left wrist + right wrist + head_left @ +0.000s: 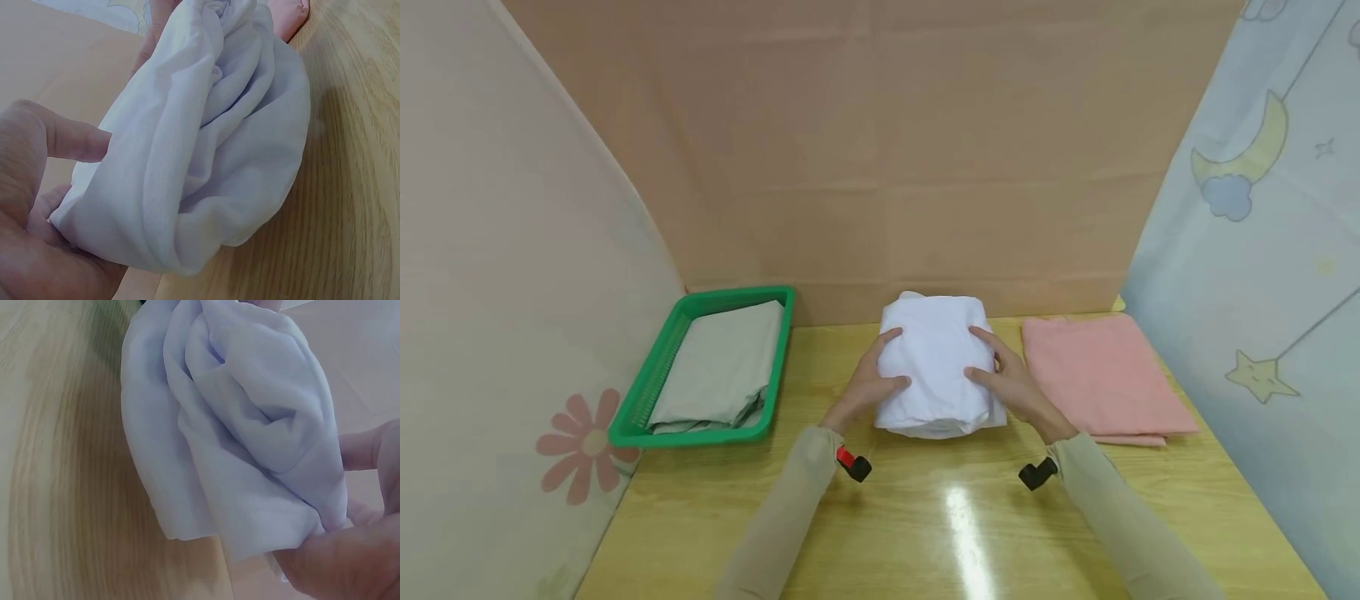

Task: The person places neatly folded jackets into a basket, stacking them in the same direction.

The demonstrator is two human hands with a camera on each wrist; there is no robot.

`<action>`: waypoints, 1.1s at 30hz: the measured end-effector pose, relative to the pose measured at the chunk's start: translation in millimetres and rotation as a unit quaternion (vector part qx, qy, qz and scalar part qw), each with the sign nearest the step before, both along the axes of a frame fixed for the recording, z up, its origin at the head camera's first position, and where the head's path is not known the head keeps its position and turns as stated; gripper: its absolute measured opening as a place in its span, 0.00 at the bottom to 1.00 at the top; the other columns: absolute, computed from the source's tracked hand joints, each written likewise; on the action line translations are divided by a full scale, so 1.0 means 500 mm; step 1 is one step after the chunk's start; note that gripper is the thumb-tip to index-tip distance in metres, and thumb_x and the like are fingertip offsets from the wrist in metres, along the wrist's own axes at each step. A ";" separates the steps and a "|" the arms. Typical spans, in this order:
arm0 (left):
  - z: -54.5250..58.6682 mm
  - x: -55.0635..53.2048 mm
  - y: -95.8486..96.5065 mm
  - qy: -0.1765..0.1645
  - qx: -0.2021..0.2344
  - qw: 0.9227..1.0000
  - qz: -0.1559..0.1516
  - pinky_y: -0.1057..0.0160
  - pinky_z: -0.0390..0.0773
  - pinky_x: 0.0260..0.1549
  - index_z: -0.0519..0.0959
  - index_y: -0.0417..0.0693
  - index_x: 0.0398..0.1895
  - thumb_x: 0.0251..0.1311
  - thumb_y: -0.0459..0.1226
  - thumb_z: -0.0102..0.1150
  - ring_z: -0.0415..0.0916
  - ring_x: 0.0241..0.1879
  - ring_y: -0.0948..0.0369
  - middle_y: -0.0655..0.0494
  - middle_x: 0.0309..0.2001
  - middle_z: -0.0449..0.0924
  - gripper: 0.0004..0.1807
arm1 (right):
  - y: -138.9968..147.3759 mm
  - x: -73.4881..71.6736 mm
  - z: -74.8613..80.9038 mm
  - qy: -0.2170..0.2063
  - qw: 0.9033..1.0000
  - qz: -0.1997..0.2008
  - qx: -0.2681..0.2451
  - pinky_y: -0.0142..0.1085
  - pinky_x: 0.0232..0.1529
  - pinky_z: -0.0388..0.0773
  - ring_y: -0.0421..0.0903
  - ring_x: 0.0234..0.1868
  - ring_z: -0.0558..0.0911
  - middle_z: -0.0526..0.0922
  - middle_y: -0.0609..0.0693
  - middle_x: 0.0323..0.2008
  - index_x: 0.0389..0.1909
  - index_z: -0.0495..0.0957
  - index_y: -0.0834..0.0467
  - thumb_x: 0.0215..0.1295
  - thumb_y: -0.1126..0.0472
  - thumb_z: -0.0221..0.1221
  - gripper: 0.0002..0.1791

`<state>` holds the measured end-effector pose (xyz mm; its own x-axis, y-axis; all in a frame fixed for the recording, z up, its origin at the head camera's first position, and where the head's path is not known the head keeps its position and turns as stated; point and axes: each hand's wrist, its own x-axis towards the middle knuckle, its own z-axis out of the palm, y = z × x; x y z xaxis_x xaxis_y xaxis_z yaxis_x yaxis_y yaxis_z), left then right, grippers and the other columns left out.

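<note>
A thick, folded bundle of white cloth [934,362] is between both hands near the back of the table. My left hand [868,383] grips its left side, with the thumb and a finger laid over the top face. On the opposite side my right hand [1017,382] holds it the same way. In the left wrist view, loose rolled layers of the white cloth [187,144] show at its end, with the thumb pressing one face. The right wrist view shows the other end of the cloth [244,450], its folds bunched, beside the fingers and palm.
A green plastic basket [784,354] at the left holds a folded grey-green cloth [722,362]. To the right lies a folded pink cloth [1105,375]. All rest on a wooden table [917,517], with a brown sheet [895,150] behind and patterned curtains at both sides.
</note>
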<state>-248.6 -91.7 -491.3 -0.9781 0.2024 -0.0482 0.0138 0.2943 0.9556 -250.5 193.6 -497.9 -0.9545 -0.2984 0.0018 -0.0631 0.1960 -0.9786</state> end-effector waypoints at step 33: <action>0.078 0.028 -0.176 0.032 -0.017 0.999 0.036 0.27 0.56 0.75 0.59 0.69 0.84 0.63 0.30 0.69 0.50 0.81 0.40 0.48 0.86 0.48 0.49 | -0.165 -0.035 0.075 0.025 0.995 0.082 -0.046 0.65 0.68 0.72 0.66 0.79 0.60 0.40 0.58 0.87 0.86 0.56 0.47 0.76 0.68 0.61 0.43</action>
<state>-234.7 -179.6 -452.4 -0.9913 0.1310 0.0095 0.0525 0.3287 0.9430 -268.2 110.9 -460.2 -0.8907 -0.4469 0.0830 -0.1362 0.0883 -0.9867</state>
